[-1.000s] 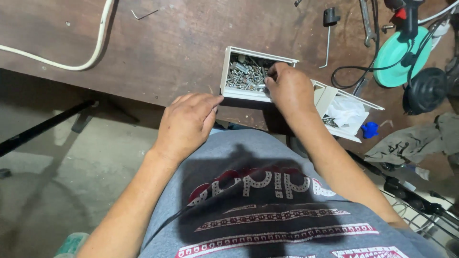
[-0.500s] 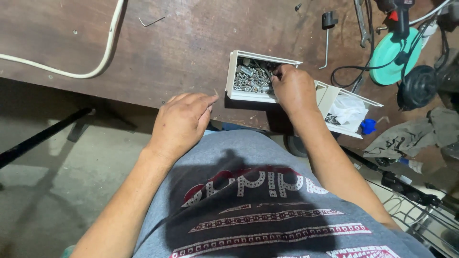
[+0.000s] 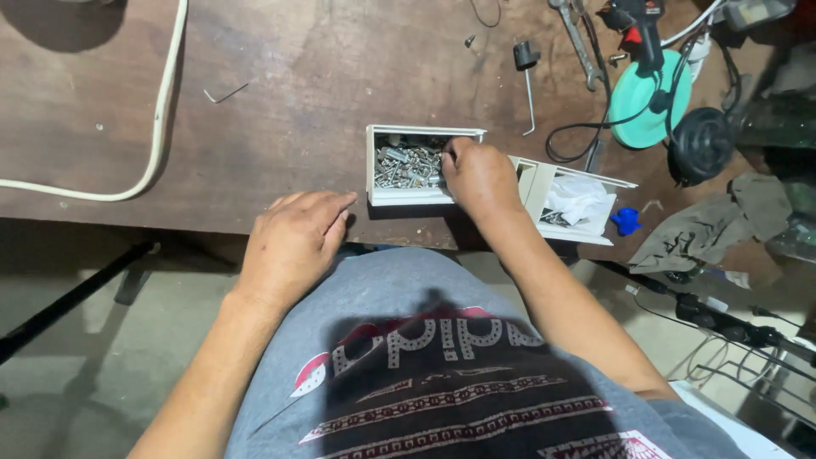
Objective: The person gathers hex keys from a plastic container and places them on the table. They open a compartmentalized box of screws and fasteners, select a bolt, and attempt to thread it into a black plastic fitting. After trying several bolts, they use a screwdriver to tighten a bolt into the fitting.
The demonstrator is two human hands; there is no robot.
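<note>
Since a second before, little was changed — screws (image 3: pixel 406 163) in the box (image 3: pixel 376 161) were pinched by the right hand (image 3: pixel 480 174); the left hand (image 3: pixel 293 242) was kept flat, spread, beside it.

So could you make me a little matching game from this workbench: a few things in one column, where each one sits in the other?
Things:
1. right hand
2. left hand
3. white cable
4. blue piece

Places:
A. far left of the bench
B. fingers in the box of screws
C. flat at the bench's near edge
D. right of the second box

Pairs: 1-B, 2-C, 3-A, 4-D
</note>
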